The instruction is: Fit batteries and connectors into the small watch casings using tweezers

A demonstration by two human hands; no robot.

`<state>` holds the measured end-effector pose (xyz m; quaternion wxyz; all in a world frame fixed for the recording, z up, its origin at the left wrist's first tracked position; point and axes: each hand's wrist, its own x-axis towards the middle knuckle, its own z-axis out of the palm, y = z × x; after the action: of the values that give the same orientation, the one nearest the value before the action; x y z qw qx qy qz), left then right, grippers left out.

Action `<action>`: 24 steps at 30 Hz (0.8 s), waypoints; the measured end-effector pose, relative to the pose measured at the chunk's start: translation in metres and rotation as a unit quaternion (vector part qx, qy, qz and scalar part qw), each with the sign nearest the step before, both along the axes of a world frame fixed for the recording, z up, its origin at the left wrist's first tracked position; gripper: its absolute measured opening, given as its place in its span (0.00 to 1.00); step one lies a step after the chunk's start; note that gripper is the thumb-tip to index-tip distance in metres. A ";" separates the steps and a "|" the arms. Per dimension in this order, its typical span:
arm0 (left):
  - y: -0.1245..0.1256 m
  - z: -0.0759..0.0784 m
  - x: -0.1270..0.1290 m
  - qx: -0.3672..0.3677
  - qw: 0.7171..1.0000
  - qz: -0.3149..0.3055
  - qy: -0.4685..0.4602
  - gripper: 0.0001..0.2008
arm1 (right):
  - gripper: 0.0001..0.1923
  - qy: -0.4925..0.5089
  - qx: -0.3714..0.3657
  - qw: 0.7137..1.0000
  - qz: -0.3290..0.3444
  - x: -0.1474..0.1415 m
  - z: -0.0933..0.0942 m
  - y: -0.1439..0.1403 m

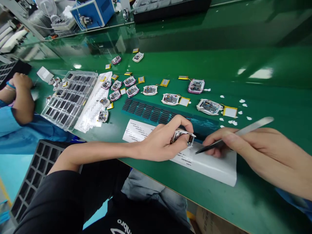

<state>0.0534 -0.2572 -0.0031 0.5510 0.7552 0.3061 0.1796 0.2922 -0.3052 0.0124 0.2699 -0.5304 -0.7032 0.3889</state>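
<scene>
My left hand [168, 139] is closed around a small white-framed watch casing [191, 140], tilted on edge above the sheet. Between the thumb and fingers of my right hand [231, 141] is a pair of tweezers [252, 126], its dark tip pointing down-left, just right of the casing and apart from it. Beneath both hands lies a white printed label sheet [219, 169], its right end curling. Behind it is a teal sheet [146, 112] with rows of dark strips, partly hidden by my left hand.
Several open watch casings [209, 106] with wired yellow-edged batteries [229, 111] are spread behind. White scraps [232, 123] lie at right. A clear tray [70, 97] and label sheets [90, 105] are at left, near a co-worker's arm [23, 100]. A black compartment tray [34, 175] stands lower left.
</scene>
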 end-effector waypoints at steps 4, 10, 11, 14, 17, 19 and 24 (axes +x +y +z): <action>-0.002 0.003 0.001 0.038 0.998 -0.040 0.032 0.08 | 0.33 0.001 -0.058 0.998 0.035 0.000 -0.006 0.004; -0.002 0.009 0.003 0.055 0.993 -0.070 0.071 0.12 | 0.36 -0.004 -0.094 0.995 0.038 -0.003 -0.010 0.005; -0.002 0.009 0.003 0.049 0.994 -0.064 0.073 0.12 | 0.36 0.007 -0.100 0.994 0.034 -0.003 -0.011 0.006; -0.001 0.008 0.002 0.030 0.996 -0.050 0.070 0.11 | 0.37 0.045 -0.113 0.992 0.018 -0.003 -0.012 0.007; -0.001 0.008 0.002 0.021 0.997 -0.046 0.063 0.10 | 0.37 0.063 -0.124 0.990 -0.002 -0.002 -0.012 0.008; -0.001 0.007 0.001 0.019 0.997 -0.047 0.062 0.09 | 0.38 0.070 -0.128 0.989 -0.012 -0.001 -0.011 0.008; 0.000 0.007 0.001 0.012 0.998 -0.039 0.041 0.08 | 0.38 0.073 -0.121 0.990 -0.022 -0.002 -0.007 0.008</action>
<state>0.0548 -0.2576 0.0040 0.5350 0.7803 0.2966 0.1302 0.2898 -0.2969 0.0049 0.2624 -0.5452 -0.6173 0.5027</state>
